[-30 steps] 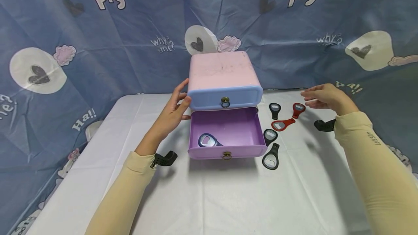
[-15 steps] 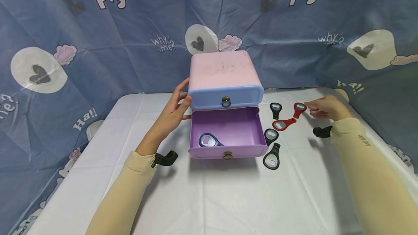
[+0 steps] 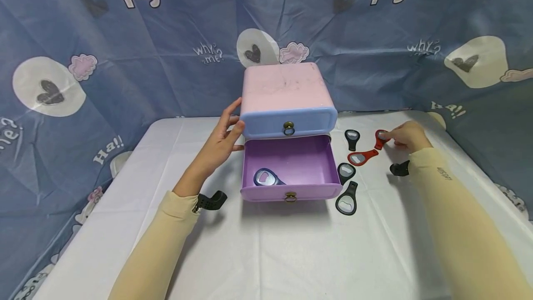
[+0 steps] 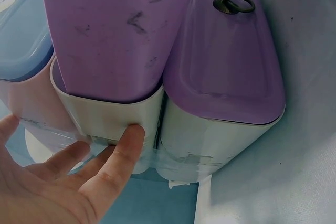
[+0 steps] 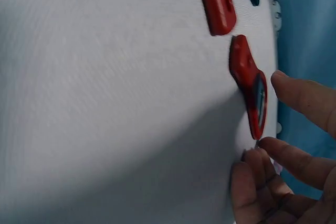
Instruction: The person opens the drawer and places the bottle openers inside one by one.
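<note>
While the right hand sits at the far right of the table, its fingertips close around the head of a red bottle opener; wrist view shows thumb on one side, curled fingers on the other, touching the head's edge. Opener lies flat on the white tablecloth, not lifted. Cannot tell if the pinch is fully made.

Left hand is flat against the left side of the small drawer cabinet, fingers straight, thumb near the front corner of the upper blue drawer. Left wrist view: fingers press on the white casing, holding nothing.

Lower purple drawer is pulled out, open. One blue bottle opener lies inside at front left. Upper drawer is pushed in; both have brass ring pulls. Cabinet top is pink.

Right of the cabinet on the cloth:
- second red opener, just beside the one being touched
- black opener further back
- black opener just beside the open drawer's right wall
- larger black opener near the drawer's front corner

Both arms wear beige sleeves with a black wrist mount on each. Blue printed cloth hangs behind the table.
</note>
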Demonstrator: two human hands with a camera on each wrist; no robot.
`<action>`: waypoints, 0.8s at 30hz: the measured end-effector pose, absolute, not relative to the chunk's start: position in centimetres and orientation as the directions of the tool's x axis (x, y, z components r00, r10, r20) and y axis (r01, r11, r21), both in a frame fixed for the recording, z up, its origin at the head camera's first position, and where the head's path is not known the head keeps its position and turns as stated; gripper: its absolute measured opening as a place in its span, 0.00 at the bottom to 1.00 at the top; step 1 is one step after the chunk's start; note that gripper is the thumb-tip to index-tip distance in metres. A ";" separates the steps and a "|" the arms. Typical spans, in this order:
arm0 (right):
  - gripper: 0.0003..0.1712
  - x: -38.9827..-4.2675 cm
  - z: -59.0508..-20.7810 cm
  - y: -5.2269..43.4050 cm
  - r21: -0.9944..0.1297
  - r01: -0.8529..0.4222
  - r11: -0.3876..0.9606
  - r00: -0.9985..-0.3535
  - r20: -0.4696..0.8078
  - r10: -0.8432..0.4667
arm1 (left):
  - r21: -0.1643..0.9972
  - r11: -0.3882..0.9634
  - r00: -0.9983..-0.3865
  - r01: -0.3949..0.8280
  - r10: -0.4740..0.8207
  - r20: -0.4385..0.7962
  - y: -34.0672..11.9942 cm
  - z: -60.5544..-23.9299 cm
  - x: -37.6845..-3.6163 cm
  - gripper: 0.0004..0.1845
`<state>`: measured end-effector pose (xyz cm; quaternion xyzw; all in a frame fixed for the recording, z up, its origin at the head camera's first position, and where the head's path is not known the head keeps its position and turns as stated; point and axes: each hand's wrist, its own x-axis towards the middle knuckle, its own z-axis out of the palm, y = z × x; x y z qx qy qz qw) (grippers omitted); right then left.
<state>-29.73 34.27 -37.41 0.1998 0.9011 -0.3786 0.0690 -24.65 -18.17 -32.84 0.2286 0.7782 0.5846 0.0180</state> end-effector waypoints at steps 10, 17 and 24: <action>0.31 -29.9 -37.4 33.0 -0.542 0.387 0.746 -0.922 -0.200 0.333 | 0.916 0.213 -0.893 0.339 0.379 0.243 -18.0 -32.5 -24.5 0.38; 0.29 -30.1 -37.4 32.5 -0.530 0.400 0.748 -0.916 -0.209 0.342 | 0.919 0.216 -0.896 0.331 0.376 0.235 -18.1 -32.6 -24.4 0.37; 0.28 -29.9 -37.2 32.5 -0.531 0.393 0.751 -0.919 -0.233 0.317 | 0.918 0.219 -0.897 0.331 0.374 0.234 -18.1 -32.6 -24.4 0.36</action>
